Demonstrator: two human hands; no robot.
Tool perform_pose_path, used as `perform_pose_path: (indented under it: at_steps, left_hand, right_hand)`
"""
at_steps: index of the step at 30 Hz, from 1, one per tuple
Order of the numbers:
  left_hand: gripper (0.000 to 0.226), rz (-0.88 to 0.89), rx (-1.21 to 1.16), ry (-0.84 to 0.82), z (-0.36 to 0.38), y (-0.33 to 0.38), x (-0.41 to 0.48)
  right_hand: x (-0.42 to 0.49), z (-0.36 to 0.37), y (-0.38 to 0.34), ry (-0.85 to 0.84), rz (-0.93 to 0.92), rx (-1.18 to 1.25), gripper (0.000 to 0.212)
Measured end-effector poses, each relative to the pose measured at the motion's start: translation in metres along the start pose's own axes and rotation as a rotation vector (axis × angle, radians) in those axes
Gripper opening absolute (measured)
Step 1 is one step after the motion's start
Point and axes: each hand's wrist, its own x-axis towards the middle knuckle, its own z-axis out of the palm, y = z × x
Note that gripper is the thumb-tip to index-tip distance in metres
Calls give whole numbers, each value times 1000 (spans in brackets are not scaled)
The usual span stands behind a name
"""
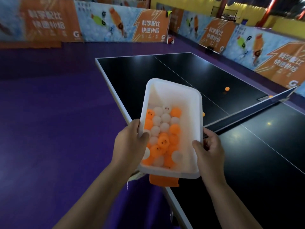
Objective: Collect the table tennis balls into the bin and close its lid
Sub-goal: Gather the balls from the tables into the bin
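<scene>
**Bin of balls held over the table edge**

Gripping the open-topped white plastic bin (178, 98) by both long rims: left hand (130, 141) with its thumb hooked inside, right hand (209, 149) with its thumb over the rim and fingers curled beneath. Holding it above the left edge of the black table tennis table (148, 71), near the net (247, 114). Inside, heaped orange and white table tennis balls (163, 129). Loose on the tabletop: one orange ball (227, 88) well apart from the bin, a second orange ball (270, 96) by the net's far end, a third orange ball (203, 114) peeking past the bin's right rim. Under the bin's near end, an orange cloth (163, 181).
</scene>
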Motion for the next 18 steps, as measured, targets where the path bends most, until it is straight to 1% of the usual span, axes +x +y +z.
perform_pose_path:
  at_steps: [6, 9, 14, 18]
  left_hand:
    - [7, 69, -19, -73, -4, -23, 81]
    - [10, 79, -49, -134, -11, -39, 121]
    - [6, 95, -40, -246, -22, -65, 184]
    - [5, 104, 15, -334, -22, -86, 226]
  right_hand:
    - [43, 57, -5, 54, 4, -37, 35]
    - [57, 89, -5, 112, 16, -141, 38]
    - [69, 136, 0, 124, 83, -376, 41]
    - [67, 143, 16, 294, 163, -398, 35]
